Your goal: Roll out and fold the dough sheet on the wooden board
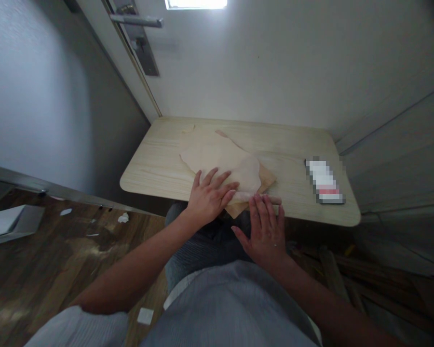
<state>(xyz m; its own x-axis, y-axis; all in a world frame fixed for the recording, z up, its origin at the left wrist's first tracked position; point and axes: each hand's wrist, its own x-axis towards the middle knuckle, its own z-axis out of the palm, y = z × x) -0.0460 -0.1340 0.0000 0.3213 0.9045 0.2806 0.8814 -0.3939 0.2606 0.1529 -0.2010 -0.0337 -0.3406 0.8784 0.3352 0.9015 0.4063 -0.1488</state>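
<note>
A thin, irregular pale sheet, possibly leather, lies on a small wooden-topped table. Corners of a tan sheet show from under it, one hanging over the table's near edge. My left hand rests on the pale sheet with its fingers spread. Close to that edge is a slim pale rod or roll, and I cannot tell which it is. The outstretched fingers of my right hand lie across it, with the thumb held apart. Part of the rod is hidden under these fingers.
A phone-like device, its screen blurred out, lies at the table's right end. Behind the table stands a pale door with a metal handle. Paper scraps and a white box are on the wooden floor.
</note>
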